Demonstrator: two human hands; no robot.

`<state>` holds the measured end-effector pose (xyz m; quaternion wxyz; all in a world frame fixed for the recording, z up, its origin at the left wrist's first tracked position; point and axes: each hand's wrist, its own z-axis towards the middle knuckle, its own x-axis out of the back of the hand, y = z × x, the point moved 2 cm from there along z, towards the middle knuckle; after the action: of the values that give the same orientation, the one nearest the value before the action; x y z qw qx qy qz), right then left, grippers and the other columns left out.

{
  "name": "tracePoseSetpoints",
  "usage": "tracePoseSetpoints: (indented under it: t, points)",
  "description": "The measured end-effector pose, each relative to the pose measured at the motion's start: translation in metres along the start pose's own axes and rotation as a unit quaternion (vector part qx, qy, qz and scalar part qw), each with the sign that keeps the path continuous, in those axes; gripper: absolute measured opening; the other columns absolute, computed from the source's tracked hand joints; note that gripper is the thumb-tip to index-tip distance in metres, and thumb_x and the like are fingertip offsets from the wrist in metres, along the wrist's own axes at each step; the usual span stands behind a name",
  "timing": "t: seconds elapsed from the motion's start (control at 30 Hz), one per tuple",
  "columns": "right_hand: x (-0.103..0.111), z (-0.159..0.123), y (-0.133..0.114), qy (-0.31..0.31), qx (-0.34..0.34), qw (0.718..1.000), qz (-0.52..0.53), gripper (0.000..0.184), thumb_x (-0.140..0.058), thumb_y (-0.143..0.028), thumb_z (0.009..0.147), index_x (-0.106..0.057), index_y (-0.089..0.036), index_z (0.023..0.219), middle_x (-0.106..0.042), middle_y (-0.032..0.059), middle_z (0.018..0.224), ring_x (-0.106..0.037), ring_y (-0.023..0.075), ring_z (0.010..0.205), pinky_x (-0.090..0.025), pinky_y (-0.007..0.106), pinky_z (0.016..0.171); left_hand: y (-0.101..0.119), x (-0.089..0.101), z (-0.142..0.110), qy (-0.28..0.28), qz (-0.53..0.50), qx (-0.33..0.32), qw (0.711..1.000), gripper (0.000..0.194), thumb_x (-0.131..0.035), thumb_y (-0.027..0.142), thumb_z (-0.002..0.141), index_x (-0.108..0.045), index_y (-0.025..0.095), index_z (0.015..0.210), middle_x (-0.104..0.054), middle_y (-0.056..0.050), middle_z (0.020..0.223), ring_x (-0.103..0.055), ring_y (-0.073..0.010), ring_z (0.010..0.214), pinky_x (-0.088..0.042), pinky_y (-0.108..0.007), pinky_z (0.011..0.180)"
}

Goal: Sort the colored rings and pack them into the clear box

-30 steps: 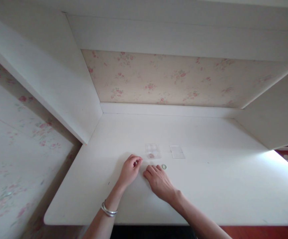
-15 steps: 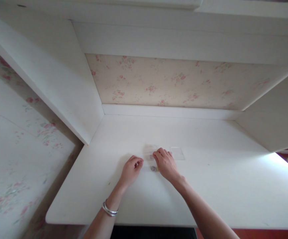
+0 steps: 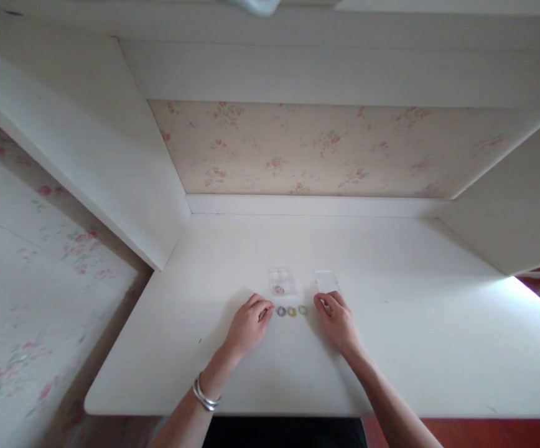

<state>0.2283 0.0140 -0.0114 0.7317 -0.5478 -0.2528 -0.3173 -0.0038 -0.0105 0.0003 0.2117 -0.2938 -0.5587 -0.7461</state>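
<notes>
A white desk spreads beneath the person's arms. Nearest, a silver bangle circles the left wrist. The left hand has its fingertips drawn together beside a purplish ring; the right hand's fingers curl narrowly near a pale green ring. Whether either grips anything cannot be told. A yellowish ring lies between. Farther back sit a clear divided box, holding a reddish piece, and a clear rectangular panel; then floral wallpaper.
</notes>
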Motion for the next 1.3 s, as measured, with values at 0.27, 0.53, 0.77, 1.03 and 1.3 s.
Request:
tracePoseSetpoints:
  t: [0.27,0.53,0.77,1.03,1.3]
  points:
    - [-0.004,-0.007,0.008,0.009,-0.023,0.999,0.042,0.035,-0.040,-0.041,0.089,-0.067,-0.019,0.089,-0.060,0.0063,0.085,-0.058,0.0146,0.069,-0.045,0.026,0.064,0.022,-0.016,-0.001,-0.045,0.131,-0.064,0.988,0.018,-0.051,0.025,0.088,-0.064,0.025,0.100,-0.060,-0.003,0.092,-0.059,-0.0150,0.080,-0.048,-0.028,0.077]
    - [-0.003,-0.007,0.013,0.000,-0.021,0.998,0.052,0.031,-0.042,-0.040,0.089,-0.067,-0.020,0.088,-0.060,0.0052,0.086,-0.057,0.0135,0.071,-0.044,0.024,0.065,0.023,-0.022,0.003,-0.033,0.130,-0.054,0.990,0.019,-0.047,0.022,0.090,-0.066,0.023,0.092,-0.059,-0.002,0.086,-0.059,-0.0129,0.077,-0.048,-0.024,0.073]
    - [-0.003,-0.007,0.015,-0.002,-0.010,0.998,0.063,0.031,-0.042,-0.040,0.090,-0.067,-0.021,0.087,-0.059,0.0049,0.084,-0.056,0.0129,0.068,-0.043,0.024,0.060,0.031,-0.016,0.006,-0.026,0.043,-0.012,0.999,0.023,-0.044,0.028,0.092,-0.066,0.022,0.090,-0.057,-0.003,0.086,-0.057,-0.0117,0.075,-0.048,-0.022,0.070]
    - [0.000,-0.007,0.014,0.002,-0.007,0.998,0.069,0.031,-0.040,-0.038,0.090,-0.067,-0.021,0.087,-0.059,0.0050,0.082,-0.056,0.0137,0.067,-0.043,0.025,0.061,0.032,-0.021,0.045,0.008,0.040,-0.034,0.999,0.019,-0.049,0.026,0.089,-0.066,0.021,0.095,-0.058,-0.004,0.091,-0.058,-0.0148,0.086,-0.048,-0.028,0.082]
    - [0.003,-0.010,0.013,0.003,0.004,0.998,0.067,0.028,-0.041,-0.033,0.091,-0.066,-0.021,0.086,-0.058,0.0039,0.082,-0.055,0.0128,0.068,-0.043,0.023,0.061,0.026,-0.024,0.052,0.016,0.059,-0.024,0.998,0.023,-0.046,0.020,0.088,-0.065,0.023,0.100,-0.058,-0.003,0.094,-0.058,-0.0142,0.086,-0.048,-0.028,0.083]
